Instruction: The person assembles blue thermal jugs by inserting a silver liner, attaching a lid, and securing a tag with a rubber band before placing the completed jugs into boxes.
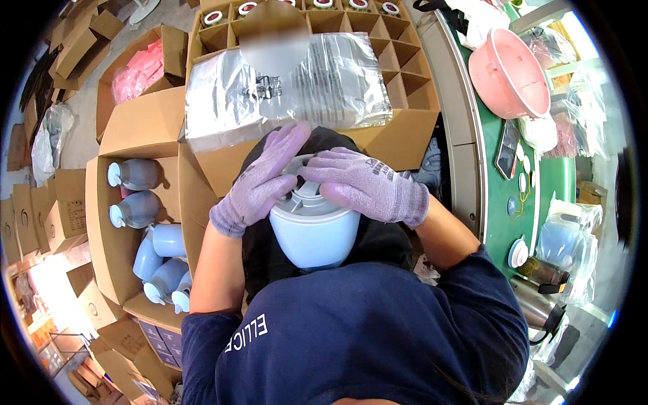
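Observation:
In my lap stands a rounded light blue container (314, 240) with a grey lid (316, 204), seen from above. My left hand (263, 181), in a purple-grey knitted glove, rests against the left side of the lid, its fingers stretched out and pointing away from me. From the right, my gloved right hand (368, 185) lies across the lid with its fingers extended flat. The two hands meet near the lid's middle and cover much of it. Small dark parts show at the lid between them.
An open carton (108, 256) on the left holds several light blue containers (138, 209). Ahead, a clear plastic bag (337, 81) covers part of a divided carton (385, 138) with jars. A green table (496, 223) at right bears a pink tub (509, 74) and a phone (507, 148).

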`<control>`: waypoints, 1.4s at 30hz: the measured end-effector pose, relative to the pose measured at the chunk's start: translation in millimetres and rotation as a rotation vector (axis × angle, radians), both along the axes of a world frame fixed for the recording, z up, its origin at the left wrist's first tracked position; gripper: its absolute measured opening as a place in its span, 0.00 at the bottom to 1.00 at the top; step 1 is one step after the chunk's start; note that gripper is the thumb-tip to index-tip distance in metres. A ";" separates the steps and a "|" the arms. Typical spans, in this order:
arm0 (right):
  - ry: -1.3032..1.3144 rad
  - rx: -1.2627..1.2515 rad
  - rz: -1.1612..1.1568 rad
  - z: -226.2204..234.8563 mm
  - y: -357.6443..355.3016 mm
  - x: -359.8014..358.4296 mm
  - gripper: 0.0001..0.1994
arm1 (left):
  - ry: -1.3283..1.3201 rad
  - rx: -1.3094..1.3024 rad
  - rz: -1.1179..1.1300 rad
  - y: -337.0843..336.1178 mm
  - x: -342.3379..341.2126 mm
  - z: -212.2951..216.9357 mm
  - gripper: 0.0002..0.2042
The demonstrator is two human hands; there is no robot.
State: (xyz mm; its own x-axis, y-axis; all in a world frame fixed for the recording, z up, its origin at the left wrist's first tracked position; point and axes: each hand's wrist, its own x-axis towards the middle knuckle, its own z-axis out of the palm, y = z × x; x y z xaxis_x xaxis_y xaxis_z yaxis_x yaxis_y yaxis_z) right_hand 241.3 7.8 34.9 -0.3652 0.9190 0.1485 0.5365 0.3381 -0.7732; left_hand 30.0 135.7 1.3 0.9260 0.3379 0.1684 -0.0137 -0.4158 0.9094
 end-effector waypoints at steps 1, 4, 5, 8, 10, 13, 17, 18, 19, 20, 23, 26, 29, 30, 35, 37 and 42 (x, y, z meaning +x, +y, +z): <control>0.019 -0.028 -0.023 0.8 -2.8 -0.1 0.17 | 0.031 -0.110 -0.026 2.0 1.9 -2.8 0.34; 0.045 -0.086 -0.039 6.3 -8.8 1.2 0.16 | 0.157 -0.325 -0.030 8.7 11.1 -21.7 0.33; 0.037 -0.088 -0.015 14.1 -8.7 2.9 0.16 | 0.083 -0.375 0.047 5.8 11.6 -37.4 0.31; 0.015 -0.004 0.167 69.9 -18.0 8.5 0.16 | -0.167 -0.558 0.291 -12.5 19.1 -48.5 0.22; -0.127 0.130 0.209 91.2 -40.1 -1.1 0.16 | -0.137 -0.467 0.055 -42.5 28.4 -40.5 0.18; -0.361 0.167 0.298 100.6 -54.3 14.8 0.16 | 0.039 -0.377 0.047 -72.2 31.4 -30.0 0.11; -0.587 0.006 -0.013 103.8 -105.6 -1.0 0.16 | 0.046 -0.287 0.550 -114.6 9.0 -0.7 0.07; -0.556 -0.023 -0.165 95.3 -116.1 -2.3 0.15 | 0.053 -0.179 0.621 -127.1 0.4 10.5 0.09; -0.507 -0.143 -0.237 83.4 -121.6 2.3 0.15 | 0.062 -0.071 0.688 -140.8 -8.8 18.8 0.11; -0.462 -0.271 -0.310 70.0 -125.9 6.2 0.15 | 0.092 -0.054 0.602 -150.7 -27.0 26.1 0.16; -0.278 -0.644 -0.490 36.6 -126.6 16.7 0.16 | 0.218 -0.093 0.104 -169.9 -56.8 38.6 0.28; -0.316 -0.505 -0.453 23.2 -123.5 11.8 0.22 | 0.136 0.085 0.096 -176.7 -56.3 35.6 0.30; -0.358 -0.512 -0.381 24.6 -113.3 13.6 0.24 | 0.145 0.184 0.053 -178.8 -47.9 38.2 0.30; -0.401 -0.487 -0.333 17.7 -109.8 15.2 0.24 | 0.121 0.222 0.054 -183.2 -45.4 38.8 0.29; -0.356 -0.401 -0.233 9.1 -45.0 13.0 0.24 | 0.112 0.347 0.182 -185.6 -44.0 33.8 0.28; -0.152 -0.169 -0.301 9.0 -19.9 4.9 0.22 | 0.194 -0.027 0.567 -207.1 -48.0 25.2 0.25; 0.016 0.694 -0.978 22.4 -69.6 39.6 0.11 | -0.022 -0.272 1.035 -199.2 -26.5 -15.5 0.27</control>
State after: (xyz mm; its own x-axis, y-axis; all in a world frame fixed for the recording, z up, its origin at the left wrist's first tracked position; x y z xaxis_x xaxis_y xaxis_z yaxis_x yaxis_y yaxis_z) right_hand 280.9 -61.8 57.3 0.4501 0.5280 0.7202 0.7903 0.1400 -0.5965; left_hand 3.5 -63.5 -14.1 0.1651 0.9861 -0.0179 0.2115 -0.0177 0.9772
